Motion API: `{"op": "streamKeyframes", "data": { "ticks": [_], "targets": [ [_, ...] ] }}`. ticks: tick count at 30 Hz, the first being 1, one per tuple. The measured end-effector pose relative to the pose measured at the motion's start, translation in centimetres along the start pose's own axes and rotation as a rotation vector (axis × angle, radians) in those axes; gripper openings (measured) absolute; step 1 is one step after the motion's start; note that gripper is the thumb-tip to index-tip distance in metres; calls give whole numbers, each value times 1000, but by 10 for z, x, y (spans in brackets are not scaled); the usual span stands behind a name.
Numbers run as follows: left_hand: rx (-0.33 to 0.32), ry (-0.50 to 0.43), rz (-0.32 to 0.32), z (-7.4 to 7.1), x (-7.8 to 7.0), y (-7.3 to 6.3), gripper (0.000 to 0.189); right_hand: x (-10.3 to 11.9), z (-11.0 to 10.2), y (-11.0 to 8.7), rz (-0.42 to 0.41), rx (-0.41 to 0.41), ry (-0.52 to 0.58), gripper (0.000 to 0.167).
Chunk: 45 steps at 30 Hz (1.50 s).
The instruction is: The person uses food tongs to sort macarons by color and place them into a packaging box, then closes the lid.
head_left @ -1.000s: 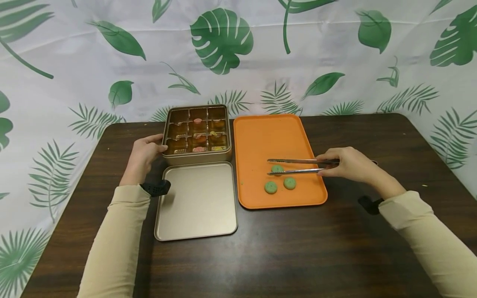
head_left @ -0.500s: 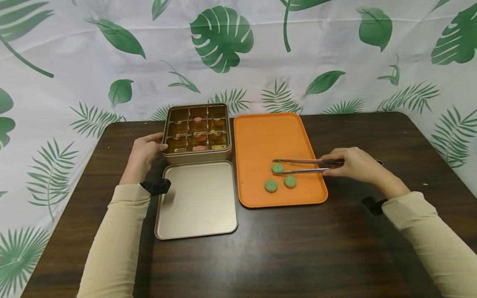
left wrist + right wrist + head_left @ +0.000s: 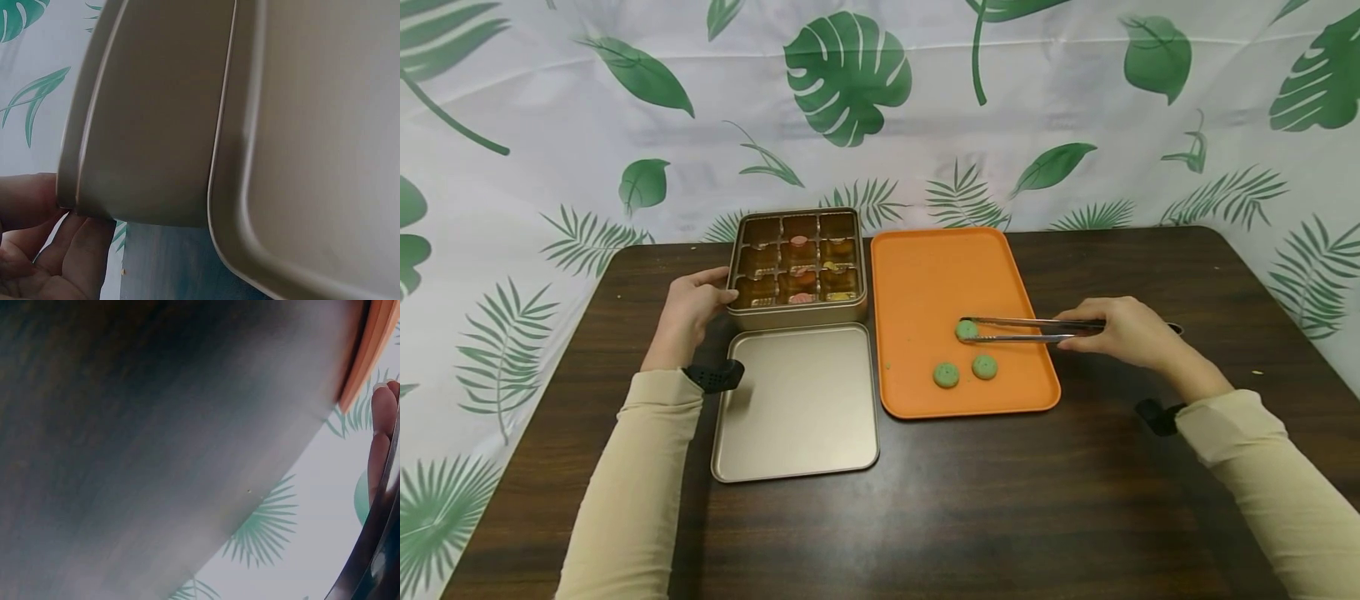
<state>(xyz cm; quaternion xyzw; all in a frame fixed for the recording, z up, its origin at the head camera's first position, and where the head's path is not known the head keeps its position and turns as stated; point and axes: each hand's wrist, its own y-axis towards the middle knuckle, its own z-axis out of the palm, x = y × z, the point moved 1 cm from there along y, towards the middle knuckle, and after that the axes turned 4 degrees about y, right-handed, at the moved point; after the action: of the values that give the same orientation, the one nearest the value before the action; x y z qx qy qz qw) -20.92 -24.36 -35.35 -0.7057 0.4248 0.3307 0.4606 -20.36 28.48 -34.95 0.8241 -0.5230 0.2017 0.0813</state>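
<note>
Green cookie (image 3: 967, 331) has shifted rightward between narrowed tongs (image 3: 1030, 338), apparently caught; right hand (image 3: 1116, 333) pinches them, left hand (image 3: 688, 308) grips the tin (image 3: 801, 316).

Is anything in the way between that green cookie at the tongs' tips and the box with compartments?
Only edges: the rim of the orange tray and the raised wall of the metal tin. Nothing else visible stands between the green cookie and the tin.

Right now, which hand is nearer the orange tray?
Right. The right hand is just right of the tray; the left hand is beyond the box, holding its left side.
</note>
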Motion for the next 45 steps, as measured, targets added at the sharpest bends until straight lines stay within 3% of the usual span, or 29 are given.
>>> {"op": "streamKeyframes", "data": {
  "ticks": [10, 20, 30, 38, 45],
  "targets": [
    [2, -3, -23, 0, 0, -2, 56, -2, 0, 3, -1, -29, -1, 41],
    [4, -11, -22, -1, -1, -2, 56, 5, -5, 16, 42, -111, 12, 47],
    [-5, -17, -20, -1, 0, 0, 57, 36, -18, 42, 64, -156, 21, 42],
    [-7, -16, -14, -2, 1, 0, 56, 76, -28, 76, 52, -155, 61, 47],
    [2, -6, -18, -1, 2, -1, 56, 109, -28, 107, 29, -141, 12, 44]
  ]
}}
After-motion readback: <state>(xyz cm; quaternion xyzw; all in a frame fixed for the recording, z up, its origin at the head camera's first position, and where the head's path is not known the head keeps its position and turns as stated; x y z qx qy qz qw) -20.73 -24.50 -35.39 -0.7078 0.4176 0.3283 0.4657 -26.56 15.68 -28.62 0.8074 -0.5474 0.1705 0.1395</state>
